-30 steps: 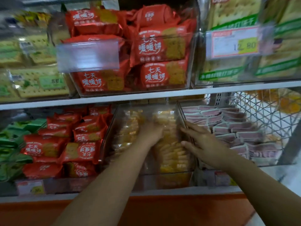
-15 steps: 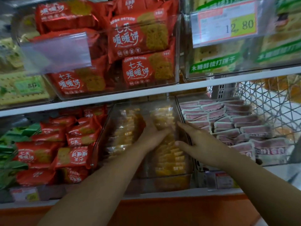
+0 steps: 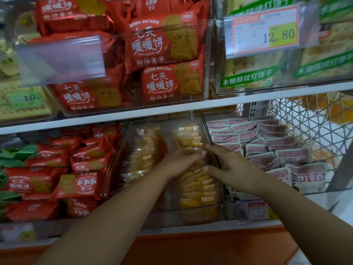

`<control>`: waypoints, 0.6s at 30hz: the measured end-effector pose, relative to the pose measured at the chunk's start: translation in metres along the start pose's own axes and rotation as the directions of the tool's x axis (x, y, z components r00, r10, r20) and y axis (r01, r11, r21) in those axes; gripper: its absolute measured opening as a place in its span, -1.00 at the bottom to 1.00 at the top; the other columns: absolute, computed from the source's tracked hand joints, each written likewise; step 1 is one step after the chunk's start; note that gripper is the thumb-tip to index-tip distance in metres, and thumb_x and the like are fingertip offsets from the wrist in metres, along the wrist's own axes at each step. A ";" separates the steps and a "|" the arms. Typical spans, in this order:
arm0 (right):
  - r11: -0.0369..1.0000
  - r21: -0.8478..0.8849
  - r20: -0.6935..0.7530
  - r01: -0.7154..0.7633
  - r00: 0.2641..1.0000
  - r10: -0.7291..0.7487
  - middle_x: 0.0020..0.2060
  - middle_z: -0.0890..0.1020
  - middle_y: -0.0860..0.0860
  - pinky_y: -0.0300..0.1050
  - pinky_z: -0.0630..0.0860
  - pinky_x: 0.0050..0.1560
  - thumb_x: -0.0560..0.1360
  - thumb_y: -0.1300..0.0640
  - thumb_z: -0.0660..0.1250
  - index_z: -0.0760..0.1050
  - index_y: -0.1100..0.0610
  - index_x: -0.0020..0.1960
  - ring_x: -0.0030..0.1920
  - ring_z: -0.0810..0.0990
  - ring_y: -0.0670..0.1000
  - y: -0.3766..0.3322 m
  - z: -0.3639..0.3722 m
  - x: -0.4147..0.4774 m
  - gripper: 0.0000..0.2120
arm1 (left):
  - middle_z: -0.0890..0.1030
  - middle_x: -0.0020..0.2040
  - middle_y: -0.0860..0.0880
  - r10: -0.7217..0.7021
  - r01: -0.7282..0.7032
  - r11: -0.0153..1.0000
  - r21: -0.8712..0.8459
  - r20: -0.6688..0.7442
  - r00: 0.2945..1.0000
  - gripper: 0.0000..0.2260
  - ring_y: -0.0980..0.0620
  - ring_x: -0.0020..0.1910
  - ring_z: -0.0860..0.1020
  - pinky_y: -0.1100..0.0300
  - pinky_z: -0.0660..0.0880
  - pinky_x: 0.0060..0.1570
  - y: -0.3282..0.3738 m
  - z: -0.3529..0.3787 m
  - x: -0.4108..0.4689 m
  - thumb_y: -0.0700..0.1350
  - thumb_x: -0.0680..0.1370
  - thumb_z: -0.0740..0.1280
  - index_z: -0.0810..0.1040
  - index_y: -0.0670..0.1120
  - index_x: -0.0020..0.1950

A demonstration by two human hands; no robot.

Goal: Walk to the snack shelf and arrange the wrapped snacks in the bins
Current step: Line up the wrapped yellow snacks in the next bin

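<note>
A clear plastic bin (image 3: 118, 159) on the lower shelf holds two rows of yellow wrapped snacks. My left hand (image 3: 179, 162) reaches between the rows, and its thumb wraps over the packs of the right row (image 3: 198, 188) near the back. My right hand (image 3: 231, 166) is at the bin's right wall with forefinger and thumb spread, their tips against the same row. The left row (image 3: 141, 155) lies untouched. Both forearms cross the shelf's front edge.
Red biscuit packs (image 3: 76, 185) fill the bin to the left, with green packs (image 3: 7, 161) beyond them. Pink packs (image 3: 277, 148) fill the bin to the right, beside a wire basket (image 3: 305, 121). The upper shelf (image 3: 133, 111) hangs low, with a price tag (image 3: 265, 31).
Both hands have slid deeper into the bin along the right yellow row. My view has moved closer and tilted up.
</note>
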State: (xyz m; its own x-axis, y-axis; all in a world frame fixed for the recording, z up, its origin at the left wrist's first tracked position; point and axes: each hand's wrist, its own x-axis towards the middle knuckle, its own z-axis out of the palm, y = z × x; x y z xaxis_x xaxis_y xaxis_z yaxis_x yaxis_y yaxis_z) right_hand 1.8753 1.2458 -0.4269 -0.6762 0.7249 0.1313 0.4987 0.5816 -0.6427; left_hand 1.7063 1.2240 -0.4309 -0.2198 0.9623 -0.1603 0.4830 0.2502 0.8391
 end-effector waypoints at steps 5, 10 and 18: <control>0.999 -0.046 0.005 0.006 1.000 -0.006 0.49 0.17 -0.03 -0.28 0.15 0.29 0.54 -0.05 0.24 0.09 -0.06 0.50 0.45 0.18 -0.03 -0.001 0.000 -0.005 -0.40 | 0.18 0.52 -0.06 -0.119 0.112 0.991 -0.067 -0.109 0.987 -0.05 -0.07 0.44 0.26 0.15 0.27 0.30 -0.008 -0.003 0.003 0.23 0.43 0.37 -0.16 -0.08 0.55; 0.995 -0.085 0.089 0.057 0.995 -0.049 0.36 0.03 -0.28 -0.69 -0.05 0.13 0.48 -0.13 0.28 0.10 -0.13 0.48 0.40 0.07 -0.22 -0.007 -0.007 -0.015 -0.37 | 0.17 0.52 -0.07 -0.168 0.134 0.971 -0.200 -0.167 0.971 -0.14 -0.10 0.46 0.23 0.09 0.24 0.37 -0.010 0.008 0.003 0.21 0.47 0.34 -0.11 -0.06 0.55; 0.992 -0.089 0.154 0.095 0.985 -0.080 0.47 -0.11 -0.23 -0.38 0.04 0.35 0.30 -0.29 0.36 0.29 -0.06 0.43 0.50 -0.03 -0.13 -0.010 -0.004 -0.021 -0.24 | 0.20 0.51 -0.09 -0.173 0.130 0.971 -0.202 -0.214 0.961 -0.23 -0.13 0.44 0.25 0.03 0.23 0.40 -0.005 0.021 0.007 0.12 0.54 0.27 -0.17 -0.02 0.54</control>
State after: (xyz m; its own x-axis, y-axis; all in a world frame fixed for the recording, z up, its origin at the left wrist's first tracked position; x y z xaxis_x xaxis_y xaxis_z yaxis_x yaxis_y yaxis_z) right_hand 1.8870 1.2262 -0.4200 -0.7897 0.6100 0.0645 0.4783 0.6782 -0.5579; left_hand 1.7204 1.2314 -0.4469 -0.4762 0.8589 -0.1887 0.2692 0.3467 0.8985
